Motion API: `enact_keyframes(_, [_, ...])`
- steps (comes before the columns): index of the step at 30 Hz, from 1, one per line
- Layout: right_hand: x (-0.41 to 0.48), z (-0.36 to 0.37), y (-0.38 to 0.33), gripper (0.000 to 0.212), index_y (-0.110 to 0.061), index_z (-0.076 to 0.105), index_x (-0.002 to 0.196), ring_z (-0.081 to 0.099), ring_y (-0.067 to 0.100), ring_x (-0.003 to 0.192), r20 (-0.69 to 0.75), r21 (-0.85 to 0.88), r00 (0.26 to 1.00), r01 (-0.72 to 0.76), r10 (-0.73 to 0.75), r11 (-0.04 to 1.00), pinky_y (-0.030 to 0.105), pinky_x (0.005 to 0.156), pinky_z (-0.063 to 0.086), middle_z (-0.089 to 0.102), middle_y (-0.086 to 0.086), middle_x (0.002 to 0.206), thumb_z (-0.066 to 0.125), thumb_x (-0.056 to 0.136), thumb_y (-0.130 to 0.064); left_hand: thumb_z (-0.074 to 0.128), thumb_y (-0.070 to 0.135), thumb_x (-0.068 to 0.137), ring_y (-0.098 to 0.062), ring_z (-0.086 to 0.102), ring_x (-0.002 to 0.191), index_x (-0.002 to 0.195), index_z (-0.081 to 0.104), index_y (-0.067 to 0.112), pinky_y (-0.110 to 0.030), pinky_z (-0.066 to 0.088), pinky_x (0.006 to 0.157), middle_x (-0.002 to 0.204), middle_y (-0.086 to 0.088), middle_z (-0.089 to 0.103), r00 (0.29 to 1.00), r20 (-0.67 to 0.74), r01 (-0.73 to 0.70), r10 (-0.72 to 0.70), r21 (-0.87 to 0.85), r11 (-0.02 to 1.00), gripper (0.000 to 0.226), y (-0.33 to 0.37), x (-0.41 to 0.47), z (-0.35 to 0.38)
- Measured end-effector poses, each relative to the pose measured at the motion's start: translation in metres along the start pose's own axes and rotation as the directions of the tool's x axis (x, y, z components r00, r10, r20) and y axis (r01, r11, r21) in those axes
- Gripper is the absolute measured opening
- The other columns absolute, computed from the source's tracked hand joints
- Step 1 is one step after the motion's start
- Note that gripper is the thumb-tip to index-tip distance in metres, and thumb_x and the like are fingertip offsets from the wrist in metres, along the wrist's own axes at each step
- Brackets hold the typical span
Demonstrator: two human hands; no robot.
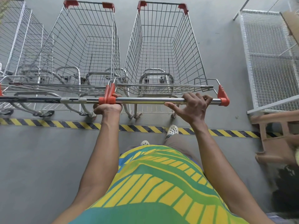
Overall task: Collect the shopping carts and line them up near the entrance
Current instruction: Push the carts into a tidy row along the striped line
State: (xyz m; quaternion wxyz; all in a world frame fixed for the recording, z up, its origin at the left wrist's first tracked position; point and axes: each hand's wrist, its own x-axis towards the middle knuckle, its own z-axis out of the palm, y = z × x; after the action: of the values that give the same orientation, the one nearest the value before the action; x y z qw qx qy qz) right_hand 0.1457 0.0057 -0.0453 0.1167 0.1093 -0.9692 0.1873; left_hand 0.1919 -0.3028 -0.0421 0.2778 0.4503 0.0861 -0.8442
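A green and yellow patterned shirt (155,183) filled the nearest part of the view; beyond it white perforated clogs (172,130) stood at a yellow-and-black hazard stripe (48,123) on the grey floor (40,159); the left hand (108,107) was clenched around the chrome handle bar (148,100) of the right shopping cart (163,50) at its left end, beside the red plastic end caps (107,98) where two carts' handles met; the right hand (192,104) rested on the same bar nearer its right end, fingers hooked over it and thumb stretched loose below. That cart was silver wire with red corner guards (183,7), its basket empty; just beside it on the left stood a middle shopping cart (84,46), also empty, and further left a third wire cart (19,38), partly cut off; all three stood side by side just past the stripe. At right stood a white wire mesh rack (268,62) and a brown plastic stool (278,136).
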Motion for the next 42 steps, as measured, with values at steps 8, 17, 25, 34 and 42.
enact_keyframes(8, [0.000,0.000,0.001,0.082,-0.021,0.061,0.068,0.057,0.019,0.083,-0.013,-0.006,1.000,-0.003,0.003,1.000,0.047,0.090,0.029,0.066,-0.008,0.076,0.048,0.066,-0.102,-0.001,0.063,0.100,-0.013,0.069,0.094,0.119,0.074,0.009,-0.027,0.056,0.054,0.122,-0.011,0.073,1.000,-0.016,0.020,-0.017,0.211,0.977,0.094,0.001,-0.005,-0.011])
enact_keyframes(17, [-0.002,0.002,0.002,0.083,-0.020,0.060,0.068,0.057,0.020,0.083,-0.011,-0.010,1.000,0.000,0.000,1.000,0.048,0.091,0.030,0.066,-0.007,0.076,0.048,0.066,-0.102,-0.003,0.055,0.103,-0.018,0.077,0.085,0.122,0.072,0.009,-0.020,0.054,0.086,0.115,-0.010,0.075,0.998,0.050,0.013,-0.022,0.177,0.984,0.090,-0.001,-0.006,-0.005])
enact_keyframes(25, [-0.002,-0.001,-0.002,0.077,-0.023,0.050,0.066,0.057,0.021,0.080,-0.035,-0.010,0.999,0.020,-0.021,1.000,0.049,0.087,0.032,0.061,-0.008,0.073,0.053,0.067,-0.099,0.000,0.052,0.102,-0.020,0.077,0.084,0.130,0.068,0.009,-0.026,0.041,0.104,0.127,-0.010,0.071,0.999,0.041,0.002,-0.009,0.174,0.985,0.085,0.000,-0.006,-0.004])
enact_keyframes(34, [-0.002,0.001,0.001,0.077,-0.022,0.055,0.068,0.057,0.021,0.081,-0.031,-0.021,0.999,0.025,-0.026,0.999,0.048,0.089,0.030,0.063,-0.007,0.076,0.052,0.068,-0.099,0.001,0.056,0.101,-0.013,0.038,0.054,0.080,0.075,0.016,-0.025,0.030,0.056,0.080,-0.004,0.070,0.993,-0.107,-0.005,0.054,0.415,0.910,0.087,-0.008,-0.015,-0.020])
enact_keyframes(42, [-0.004,0.002,0.001,0.077,-0.022,0.057,0.070,0.056,0.020,0.082,-0.032,-0.045,0.999,0.029,-0.030,0.999,0.048,0.087,0.032,0.064,-0.008,0.078,0.052,0.069,-0.099,0.011,0.049,0.102,-0.017,0.035,0.053,0.075,0.059,0.011,-0.024,0.030,0.056,0.069,-0.009,0.050,0.987,-0.161,0.057,0.004,0.371,0.927,0.067,0.001,-0.017,-0.020])
